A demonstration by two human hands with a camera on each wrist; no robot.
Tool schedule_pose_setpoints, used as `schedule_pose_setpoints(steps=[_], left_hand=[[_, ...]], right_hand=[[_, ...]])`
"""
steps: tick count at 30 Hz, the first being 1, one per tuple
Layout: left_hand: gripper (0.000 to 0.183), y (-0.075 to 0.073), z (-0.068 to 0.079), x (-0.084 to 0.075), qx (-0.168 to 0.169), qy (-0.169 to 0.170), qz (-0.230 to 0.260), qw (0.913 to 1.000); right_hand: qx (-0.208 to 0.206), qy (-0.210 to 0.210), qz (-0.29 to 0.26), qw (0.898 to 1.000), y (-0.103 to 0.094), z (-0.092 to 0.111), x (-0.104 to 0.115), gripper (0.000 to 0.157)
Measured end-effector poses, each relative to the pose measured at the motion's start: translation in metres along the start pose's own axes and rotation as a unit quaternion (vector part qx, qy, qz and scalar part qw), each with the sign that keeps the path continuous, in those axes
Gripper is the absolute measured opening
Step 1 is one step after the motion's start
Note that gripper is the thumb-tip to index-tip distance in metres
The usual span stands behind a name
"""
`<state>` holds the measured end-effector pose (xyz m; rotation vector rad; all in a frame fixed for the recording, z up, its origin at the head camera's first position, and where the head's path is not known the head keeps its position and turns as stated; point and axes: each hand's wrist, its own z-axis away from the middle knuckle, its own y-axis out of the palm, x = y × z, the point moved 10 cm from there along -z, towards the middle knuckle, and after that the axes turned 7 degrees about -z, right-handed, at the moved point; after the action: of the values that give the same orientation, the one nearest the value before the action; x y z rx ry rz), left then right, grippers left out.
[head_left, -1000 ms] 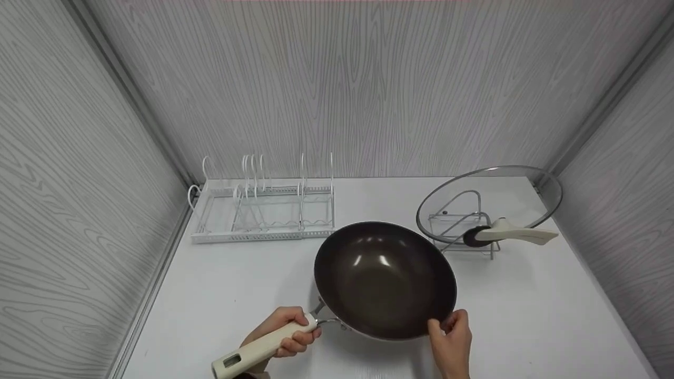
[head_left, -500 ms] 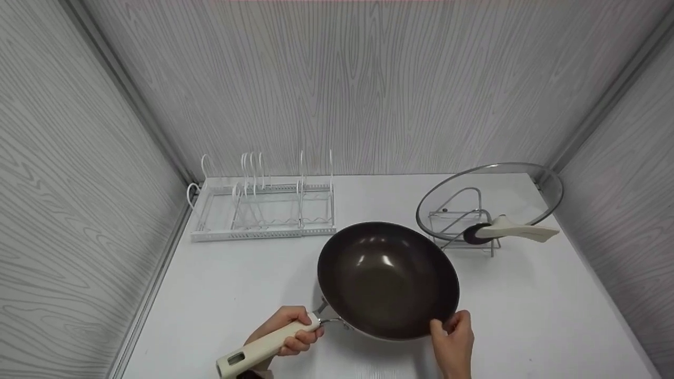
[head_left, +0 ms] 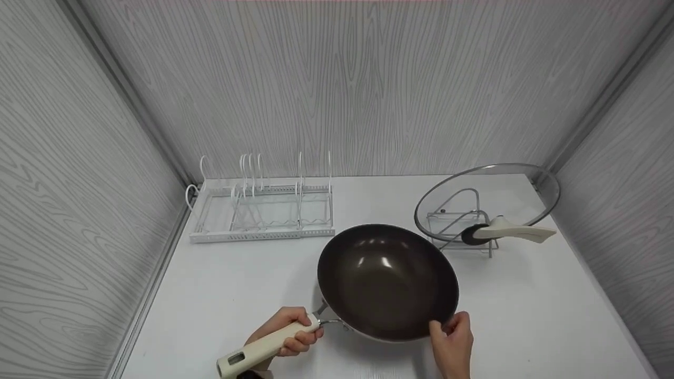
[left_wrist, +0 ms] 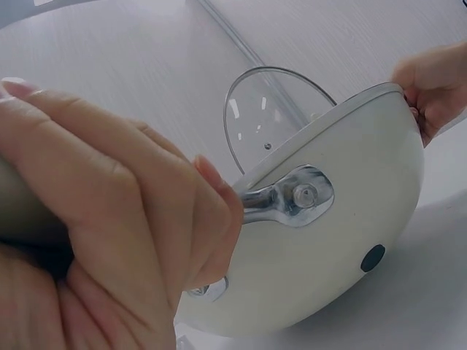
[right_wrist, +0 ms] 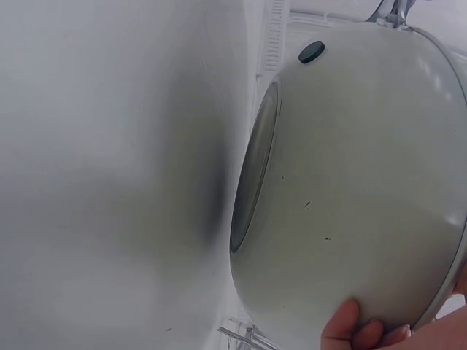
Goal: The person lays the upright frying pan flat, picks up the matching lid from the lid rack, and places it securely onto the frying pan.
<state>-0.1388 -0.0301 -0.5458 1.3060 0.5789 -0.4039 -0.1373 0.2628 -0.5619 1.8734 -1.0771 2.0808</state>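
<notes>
A wok [head_left: 387, 284] with a dark inside is tilted toward the head camera. Its cream handle [head_left: 258, 350] is gripped by my left hand [head_left: 292, 331], fingers curled round it close to the metal bracket. At the near right rim, my right hand [head_left: 454, 342] pinches the edge, thumb inside. The right wrist view shows that hand's fingertips [right_wrist: 343, 324] against the pale outer wall of the wok [right_wrist: 357, 160]. A shadow lies on the table beside the wok's base; whether the base touches cannot be told. In the left wrist view, the handle is mostly hidden by my left hand [left_wrist: 124, 197].
A white wire dish rack [head_left: 263, 235] stands at the back left. Behind the wok to the right, a glass lid [head_left: 526, 195] with a cream knob handle [head_left: 516, 231] leans in a small grey wire stand [head_left: 463, 248]. Grey wood-grain walls [head_left: 337, 89] enclose the white table [head_left: 210, 295].
The wok and both hands have shifted very slightly to the right over the last second. Both grips look the same, and the lid and racks keep their places.
</notes>
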Motion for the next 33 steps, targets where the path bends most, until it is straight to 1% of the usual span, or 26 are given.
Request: schedule_pose_setpoints(steps=[5, 13, 17, 20, 27, 30, 33], left_hand=[[0.037, -0.001, 0.000, 0.000, 0.009, 0.001, 0.002, 1.0000], [0.037, -0.004, 0.000, 0.001, 0.012, 0.002, 0.004, 0.9999], [0.037, -0.005, 0.003, 0.002, 0.019, -0.003, 0.023, 0.9996], [0.037, -0.009, 0.005, 0.001, 0.019, 0.000, 0.027, 0.9995], [0.041, -0.015, 0.008, -0.003, 0.025, 0.016, -0.007, 0.9996], [0.044, -0.017, 0.008, -0.006, 0.022, 0.028, -0.020, 0.9992], [0.047, -0.020, 0.008, -0.008, 0.013, 0.041, -0.023, 0.9988]], right_hand=[[-0.006, -0.001, -0.002, 1.000, 0.000, 0.000, -0.002, 0.024], [-0.007, 0.007, 0.007, 1.000, 0.001, 0.002, -0.004, 0.023], [0.006, 0.025, 0.015, 1.000, 0.003, 0.004, -0.005, 0.023], [0.019, 0.033, 0.022, 0.999, 0.006, 0.005, -0.005, 0.023], [0.042, 0.039, 0.017, 0.998, 0.010, 0.008, -0.008, 0.021], [0.051, 0.041, 0.020, 0.998, 0.011, 0.009, -0.009, 0.021], [0.060, 0.043, 0.026, 0.997, 0.011, 0.010, -0.010, 0.021]])
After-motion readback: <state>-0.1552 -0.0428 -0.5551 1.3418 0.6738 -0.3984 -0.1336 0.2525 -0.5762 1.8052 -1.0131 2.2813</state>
